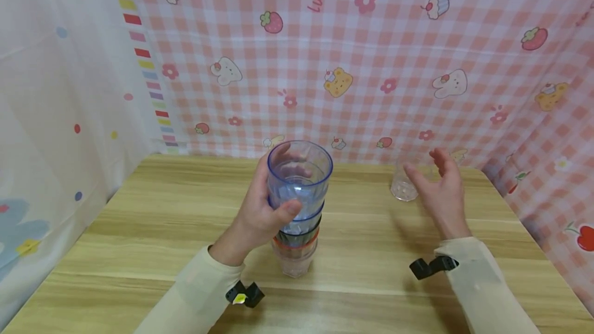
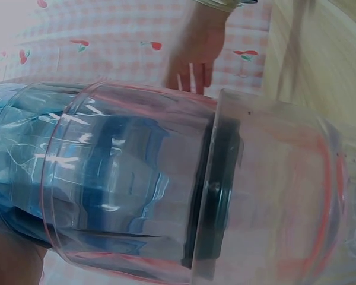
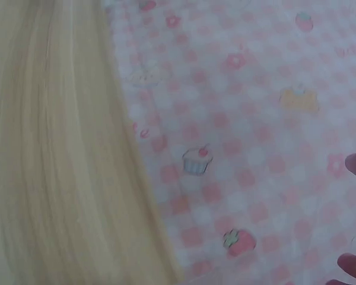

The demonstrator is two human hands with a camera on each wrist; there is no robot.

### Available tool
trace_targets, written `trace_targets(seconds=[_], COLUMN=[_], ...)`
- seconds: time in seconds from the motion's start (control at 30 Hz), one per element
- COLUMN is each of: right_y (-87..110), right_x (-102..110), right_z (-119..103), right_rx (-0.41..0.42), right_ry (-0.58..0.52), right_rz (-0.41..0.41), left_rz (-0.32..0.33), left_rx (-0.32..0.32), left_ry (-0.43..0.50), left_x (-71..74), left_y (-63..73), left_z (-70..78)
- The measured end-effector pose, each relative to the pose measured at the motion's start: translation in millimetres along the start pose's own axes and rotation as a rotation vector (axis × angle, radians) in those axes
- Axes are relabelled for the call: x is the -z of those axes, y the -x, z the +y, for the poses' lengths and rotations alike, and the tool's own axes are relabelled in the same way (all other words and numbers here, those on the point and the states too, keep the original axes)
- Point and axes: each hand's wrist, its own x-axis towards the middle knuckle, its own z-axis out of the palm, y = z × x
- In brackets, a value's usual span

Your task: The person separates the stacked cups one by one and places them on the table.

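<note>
My left hand (image 1: pixel 252 220) grips a tall stack of nested clear plastic cups (image 1: pixel 299 189), its thumb across the front near the upper part. The top cups are bluish with blue rims; dark and orange-red rims show lower down, above a clear base. In the left wrist view the stack (image 2: pixel 136 184) fills most of the frame. A single clear cup (image 1: pixel 405 189) stands toward the back right of the table. My right hand (image 1: pixel 443 197) is beside it, thumb and fingers spread apart, the thumb overlapping the cup in the head view. Only fingertips (image 3: pixel 353 267) show in the right wrist view.
The wooden table (image 1: pixel 185 210) ends at a pink checked cloth (image 1: pixel 297 66) hanging behind it. The same cloth runs along the right side, and a white dotted curtain (image 1: pixel 60 117) hangs at the left. Each wrist wears a black strap-like device (image 1: pixel 433 267).
</note>
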Motion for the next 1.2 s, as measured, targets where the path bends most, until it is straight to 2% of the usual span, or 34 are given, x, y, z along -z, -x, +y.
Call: trace_targets(seconds=[0.27, 0.57, 0.8, 0.97, 1.2], right_y=[15.0, 30.6, 39.3, 42.7, 50.3], right_x=[-1.9, -5.4, -9.1, -11.6, -13.8], right_z=[-25.7, -48.6, -57.1, -60.3, -68.3], right_rx=[0.068, 0.152, 0.204, 0.243, 0.304], right_ry=[0.017, -0.003, 0.01, -0.016, -0.066], right_rz=[-0.07, -0.112, -0.132, -0.135, -0.185], left_rz=[-0.01, -0.026, -0.029, -0.028, -0.031], left_rx=[0.008, 0.022, 0.031, 0.039, 0.058], left_ry=[0.049, 0.068, 0.038, 0.022, 0.012], left_x=[0.3, 2.0, 3.7, 4.2, 4.9], left_y=[0.2, 2.9, 6.5, 8.2, 7.5], left_z=[1.8, 1.9, -0.2, -1.0, 0.3])
